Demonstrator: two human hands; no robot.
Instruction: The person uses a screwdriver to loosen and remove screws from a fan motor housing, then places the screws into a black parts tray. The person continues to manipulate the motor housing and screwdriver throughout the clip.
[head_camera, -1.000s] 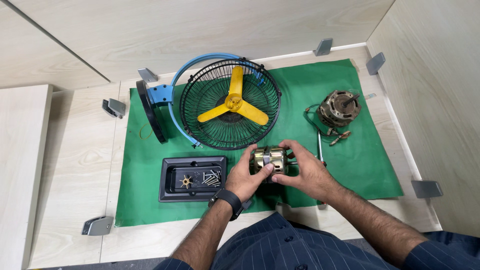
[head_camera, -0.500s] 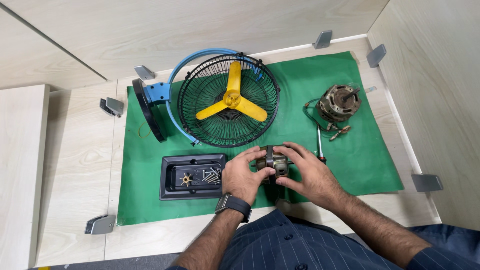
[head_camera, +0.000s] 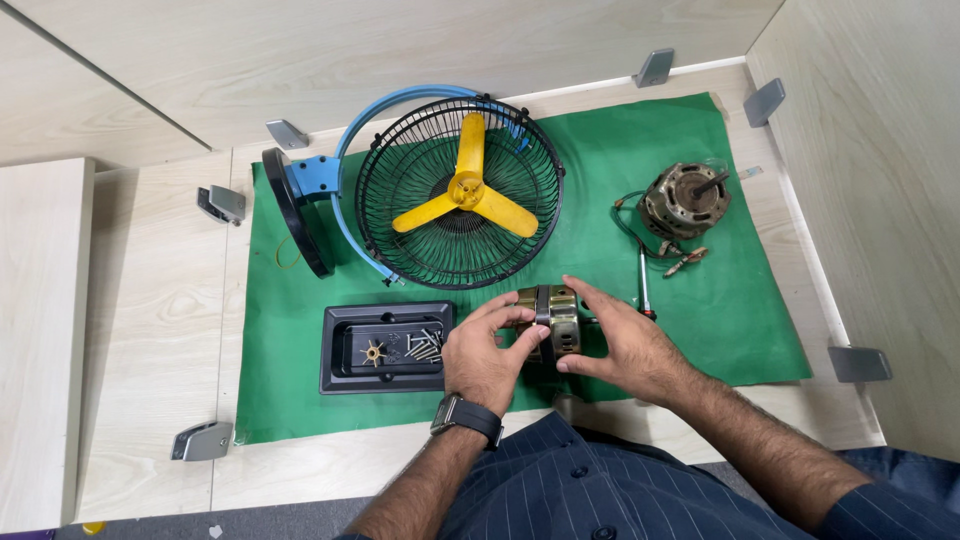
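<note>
Both my hands grip a brass-coloured metal motor housing (head_camera: 548, 318) with a dark band, low over the green mat (head_camera: 700, 180). My left hand (head_camera: 485, 355), with a wristwatch, holds its left side with fingertips. On the housing's right side and top rests my right hand (head_camera: 625, 345). Just beyond my hands lies a table fan (head_camera: 455, 195) with a black wire grille, yellow blades and a blue frame.
A black tray (head_camera: 340, 350) with screws and a small gold part sits left of my hands. A second motor (head_camera: 685, 200) with wires lies at the right, a screwdriver (head_camera: 643, 280) beside it. Grey metal brackets (head_camera: 858, 363) ring the wooden table.
My hands have kept hold of the motor housing and shifted it slightly. The head view has tilted a little.
</note>
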